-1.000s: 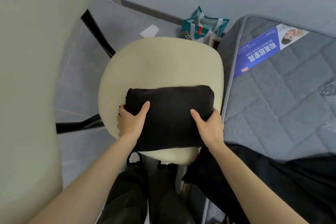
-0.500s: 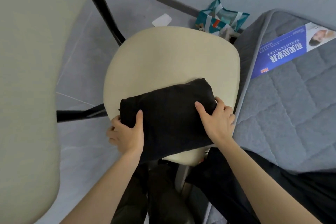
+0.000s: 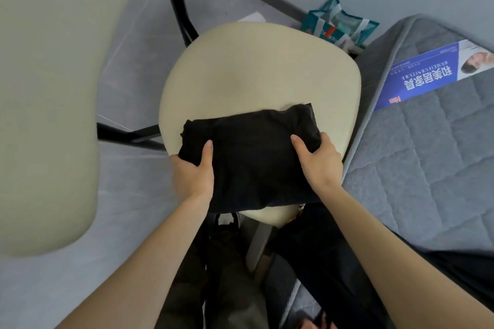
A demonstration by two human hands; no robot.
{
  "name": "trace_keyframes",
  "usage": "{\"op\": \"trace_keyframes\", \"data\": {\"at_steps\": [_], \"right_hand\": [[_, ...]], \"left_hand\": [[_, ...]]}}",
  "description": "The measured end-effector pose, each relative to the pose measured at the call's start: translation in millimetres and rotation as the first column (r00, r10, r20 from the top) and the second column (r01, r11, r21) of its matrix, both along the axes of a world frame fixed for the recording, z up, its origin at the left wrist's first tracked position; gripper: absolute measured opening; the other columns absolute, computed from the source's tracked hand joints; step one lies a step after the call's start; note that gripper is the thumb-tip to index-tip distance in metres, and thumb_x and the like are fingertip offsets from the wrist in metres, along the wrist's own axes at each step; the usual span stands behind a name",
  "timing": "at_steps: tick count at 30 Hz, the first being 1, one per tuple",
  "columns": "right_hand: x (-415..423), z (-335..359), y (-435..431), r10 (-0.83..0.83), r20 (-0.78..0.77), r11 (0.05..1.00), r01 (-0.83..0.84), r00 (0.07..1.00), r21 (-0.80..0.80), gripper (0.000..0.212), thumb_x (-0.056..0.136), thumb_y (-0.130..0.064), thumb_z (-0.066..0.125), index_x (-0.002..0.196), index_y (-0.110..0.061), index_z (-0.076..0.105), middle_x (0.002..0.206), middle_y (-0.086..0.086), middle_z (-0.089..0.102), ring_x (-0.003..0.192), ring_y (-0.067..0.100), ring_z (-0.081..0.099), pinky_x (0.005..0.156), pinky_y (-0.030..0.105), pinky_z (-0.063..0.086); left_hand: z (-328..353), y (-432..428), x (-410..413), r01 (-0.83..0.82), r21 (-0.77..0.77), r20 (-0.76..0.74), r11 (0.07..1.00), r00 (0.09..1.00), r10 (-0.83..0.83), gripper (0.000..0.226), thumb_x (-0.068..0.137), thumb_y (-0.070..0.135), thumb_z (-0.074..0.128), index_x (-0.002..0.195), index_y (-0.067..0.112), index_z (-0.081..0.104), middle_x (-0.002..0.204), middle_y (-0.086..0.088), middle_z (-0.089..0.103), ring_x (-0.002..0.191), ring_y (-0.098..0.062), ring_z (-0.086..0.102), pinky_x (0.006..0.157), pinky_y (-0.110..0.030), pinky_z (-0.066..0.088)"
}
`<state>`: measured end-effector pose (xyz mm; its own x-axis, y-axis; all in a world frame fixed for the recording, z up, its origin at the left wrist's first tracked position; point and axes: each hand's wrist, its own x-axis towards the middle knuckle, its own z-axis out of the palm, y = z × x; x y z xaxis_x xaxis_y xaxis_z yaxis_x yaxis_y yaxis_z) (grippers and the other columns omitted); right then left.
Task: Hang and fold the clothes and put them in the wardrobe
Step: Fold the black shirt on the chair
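Folded black fabric garment (image 3: 256, 160) sits as a thick rectangular bundle over the 6 o'clock part of the cream rounded chair seat (image 3: 256, 69), and its near edge hangs past the seat's rim toward you. You cannot tell whether it rests on the seat or is raised just off it.

Your left hand (image 3: 193, 176) grips the garment's 9 o'clock end, with the thumb lying across the top and the fingers curled underneath, out of sight. Your right hand (image 3: 319, 161) grips the 3 o'clock end the same way, thumb pressed on top and fingers wrapped round the edge. Both forearms are bare and come in from 6 o'clock.

Just beside the seat at 3 o'clock lies a grey quilted mattress (image 3: 427, 173) with a blue and white printed label (image 3: 430, 77) on its surface. At 1 o'clock, past the seat's far rim, stands a teal and white carrier bag (image 3: 336, 27). Black chair legs (image 3: 173, 8) show at 11 and 9 o'clock over the grey tiled floor (image 3: 128, 88). A large cream curved panel (image 3: 45, 88) fills the 9 o'clock side of the view, close to the camera. Dark cloth (image 3: 334, 262) hangs off the mattress's near edge at 5 o'clock, under your right forearm.
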<state>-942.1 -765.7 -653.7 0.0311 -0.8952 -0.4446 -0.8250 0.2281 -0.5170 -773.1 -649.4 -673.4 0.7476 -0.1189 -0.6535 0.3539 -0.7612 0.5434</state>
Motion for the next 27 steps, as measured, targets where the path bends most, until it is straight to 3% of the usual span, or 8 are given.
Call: {"op": "trace_keyframes", "data": {"at_steps": [6,14,19,23,27], "right_hand": [[-14.9,54.2,34.9,0.109,0.054,0.993,-0.111,0.993,0.026,0.035,0.086,-0.055,0.058,0.098,-0.023,0.051,0.082,-0.017,0.059,0.073,0.002,0.056,0.061,0.026,0.044],[4.0,109.8,96.8,0.37,0.056,0.92,-0.374,0.927,0.116,0.031,0.088,-0.052,0.054,0.098,-0.025,0.045,0.081,-0.017,0.057,0.071,0.003,0.055,0.056,0.023,0.042],[43.7,125.7,144.6,0.474,0.095,0.862,-0.483,0.875,0.151,0.03,0.09,-0.049,0.054,0.103,-0.023,0.045,0.083,-0.014,0.055,0.074,0.012,0.055,0.057,0.026,0.041],[82.7,135.2,197.0,0.547,0.113,0.812,-0.559,0.829,0.168,0.036,0.091,-0.048,0.055,0.11,-0.019,0.047,0.096,-0.004,0.059,0.09,0.024,0.059,0.075,0.034,0.046],[117.6,146.8,273.5,0.594,0.153,0.765,-0.613,0.79,0.195,0.04,0.09,-0.048,0.055,0.117,-0.021,0.047,0.107,-0.002,0.06,0.1,0.024,0.059,0.086,0.038,0.048]], "left_hand": [[35.1,53.9,-17.0,-0.032,-0.041,-0.085,0.999,0.996,0.028,0.066,0.085,0.055,0.059,0.132,0.011,0.041,0.126,-0.008,0.056,0.115,-0.028,0.054,0.094,-0.041,0.047],[77.8,154.0,-19.7,-0.2,0.02,-0.225,0.98,0.954,0.199,0.072,0.082,0.059,0.059,0.13,0.008,0.044,0.123,-0.012,0.056,0.112,-0.033,0.054,0.097,-0.048,0.046],[96.1,217.6,3.3,-0.318,-0.008,-0.181,0.948,0.933,0.311,0.064,0.084,0.056,0.06,0.124,0.008,0.046,0.113,-0.01,0.057,0.095,-0.026,0.055,0.08,-0.038,0.046],[109.0,282.7,24.1,-0.413,-0.028,-0.16,0.911,0.901,0.403,0.063,0.085,0.055,0.06,0.125,0.008,0.044,0.105,-0.005,0.054,0.091,-0.023,0.053,0.077,-0.036,0.045],[129.2,368.9,48.3,-0.488,-0.041,-0.128,0.872,0.868,0.479,0.065,0.085,0.054,0.061,0.127,0.006,0.046,0.112,-0.008,0.056,0.098,-0.026,0.056,0.08,-0.035,0.046]]}}
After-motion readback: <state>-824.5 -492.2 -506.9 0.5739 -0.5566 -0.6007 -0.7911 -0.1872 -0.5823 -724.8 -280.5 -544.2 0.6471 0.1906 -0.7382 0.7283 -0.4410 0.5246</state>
